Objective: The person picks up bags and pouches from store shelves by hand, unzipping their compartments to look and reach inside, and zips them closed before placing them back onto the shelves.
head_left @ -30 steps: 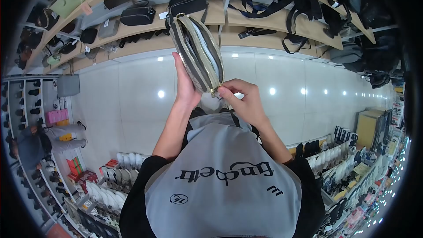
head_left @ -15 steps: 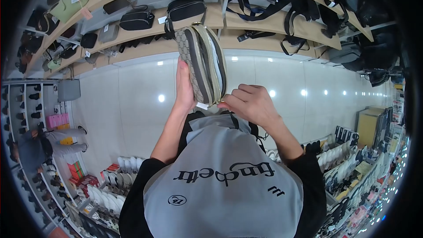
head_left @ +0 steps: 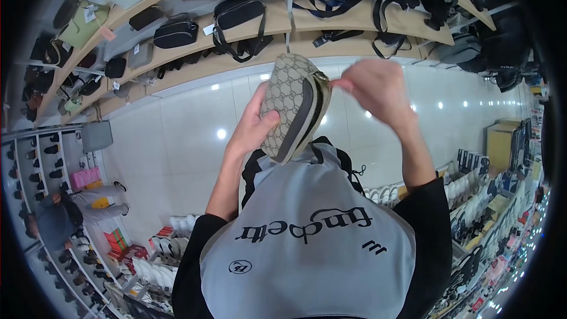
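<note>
A beige patterned pouch bag (head_left: 287, 91) with dark trim is in front of my chest, tilted. My left hand (head_left: 253, 127) grips it from the left, thumb on the patterned face. Along its right side, a zipper (head_left: 319, 106) with dark edging gapes partly open. My right hand (head_left: 378, 91), somewhat blurred, is closed at the zipper's upper end, with its fingertips pinching at the zipper pull (head_left: 326, 81). The pull itself is mostly hidden by the fingers.
Curved wooden shelves (head_left: 171, 62) ahead carry several bags, including a black crossbody bag (head_left: 239, 10). A person (head_left: 65, 210) stands at the left by shoe racks. White shoes (head_left: 150, 272) line displays behind me, and a yellowish cabinet (head_left: 502, 147) stands right.
My right hand has moved up and away from my body along the zipper. The bag has turned to show its patterned face, and the wide-open zipped compartment with white inside is out of sight.
</note>
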Motion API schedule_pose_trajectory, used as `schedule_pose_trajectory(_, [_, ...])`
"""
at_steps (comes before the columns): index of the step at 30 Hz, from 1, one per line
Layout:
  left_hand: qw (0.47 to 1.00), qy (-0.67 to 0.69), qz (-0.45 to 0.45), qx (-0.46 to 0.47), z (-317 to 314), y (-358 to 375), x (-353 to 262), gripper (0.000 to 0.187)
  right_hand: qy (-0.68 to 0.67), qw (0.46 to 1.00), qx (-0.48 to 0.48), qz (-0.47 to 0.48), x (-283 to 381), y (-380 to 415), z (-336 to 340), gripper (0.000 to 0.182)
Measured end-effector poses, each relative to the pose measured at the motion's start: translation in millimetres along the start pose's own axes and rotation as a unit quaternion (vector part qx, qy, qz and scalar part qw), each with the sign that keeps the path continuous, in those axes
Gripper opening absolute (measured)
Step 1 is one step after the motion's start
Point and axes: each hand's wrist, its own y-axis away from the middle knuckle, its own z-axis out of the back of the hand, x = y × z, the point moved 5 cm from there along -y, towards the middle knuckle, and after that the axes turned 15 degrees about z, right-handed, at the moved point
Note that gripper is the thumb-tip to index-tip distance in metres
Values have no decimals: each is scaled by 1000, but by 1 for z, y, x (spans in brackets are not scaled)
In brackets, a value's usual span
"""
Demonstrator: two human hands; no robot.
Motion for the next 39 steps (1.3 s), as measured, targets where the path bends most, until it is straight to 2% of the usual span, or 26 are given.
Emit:
schedule_pose_trajectory(2, [998, 3, 15, 63, -2, 0, 11, 87, -55, 997, -23, -46, -15, -7, 6, 23])
schedule_pose_trajectory(5, [992, 95, 70, 47, -3, -5, 10, 86, -141, 976, -67, -151, -23, 0, -23, 19])
schedule_pose_trajectory(6, [991, 108, 78, 32, 3, -8, 27, 80, -170, 957, -58, -229, -26, 8, -36, 24])
schedule_pose_trajectory(9, [953, 251, 170, -18, -6, -8, 39, 74, -234, 892, -140, -361, -23, 32, -64, 29])
schedule_pose_trajectory(10, [929, 306, 207, -25, -10, -7, 40, 75, -239, 895, -132, -352, -14, 36, -70, 29])
schedule_pose_trajectory(11, [915, 347, 206, 13, -8, -10, 36, 76, -244, 898, -124, -344, -2, 40, -75, 30])
schedule_pose_trajectory(12, [913, 352, 199, -60, -5, -14, 36, 78, -251, 899, -117, -338, 11, 43, -78, 30])
schedule_pose_trajectory(13, [906, 355, 191, -132, -5, -16, 24, 80, -248, 923, -83, -284, 28, 36, -77, 28])
schedule_pose_trajectory(14, [908, 350, 178, -147, -4, -17, 17, 77, -243, 942, -50, -228, 44, 30, -77, 27])
schedule_pose_trajectory(17, [912, 346, 148, -165, 1, -19, 10, 71, -202, 966, -52, -150, 72, 23, -79, 24])
schedule_pose_trajectory(19, [914, 353, 134, -146, 4, -21, 16, 70, -168, 971, -47, -161, 77, 24, -83, 24])
schedule_pose_trajectory(26, [912, 350, 108, -184, 2, -25, 18, 65, -101, 977, -90, -164, 75, 27, -90, 19])
schedule_pose_trajectory(32, [923, 315, 87, -204, 7, -28, 20, 63, -124, 968, -108, -189, 75, 31, -89, 14])
schedule_pose_trajectory(35, [937, 251, 75, -232, 16, -27, 27, 67, -74, 989, -70, -109, 74, 27, -77, 13])
schedule_pose_trajectory(38, [957, 135, 67, -247, 26, -23, 35, 69, -62, 990, -19, -124, 64, 27, -63, 10])
schedule_pose_trajectory(39, [971, 92, 67, -211, 24, -21, 36, 70, -78, 987, -22, -140, 59, 26, -56, 10])
